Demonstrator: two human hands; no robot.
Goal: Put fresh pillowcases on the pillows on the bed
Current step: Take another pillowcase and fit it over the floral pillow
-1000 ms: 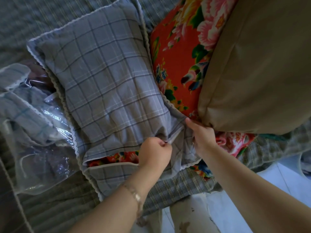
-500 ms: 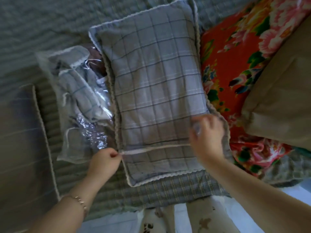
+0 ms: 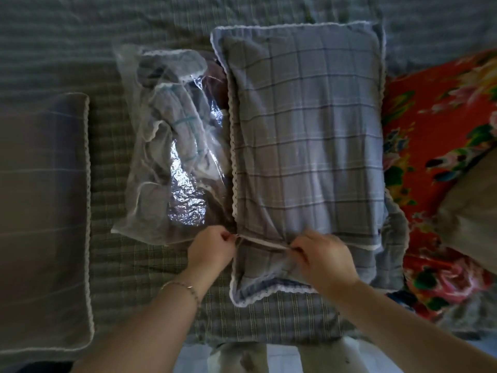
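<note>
Pinching the hem point(image 3: 262, 243) of the opening at the near end of the checked pillowcase point(image 3: 306, 130), both hands work close together: the left hand point(image 3: 211, 250) has its fingers point(image 3: 225, 237) curled tight on the hem's left end, by the lace-trimmed corner, and the right hand point(image 3: 324, 259) has its fingers point(image 3: 299, 248) curled on the same strip further along, so the stretch between them is drawn taut. The pillowcase, already filled, lies lengthways on the bed point(image 3: 134, 278), just beside a clear plastic bag point(image 3: 172, 146) of folded linen on its left and against a red floral cover point(image 3: 435, 157) on its right; another cased pillow point(image 3: 43, 211) lies well apart at the far left. The step looks like closing or tucking the opening, though blur hides whether it fastens by zip or flap. From here the likely trouble is uneven pull: if one hand drags harder, the hem may pucker, trap loose cloth, or slip from the pinch and gape. The right side of the opening sits rumpled, so it could stay untucked and let the filling show. Tugging toward the bed's edge may also slide the whole pillow off
</note>
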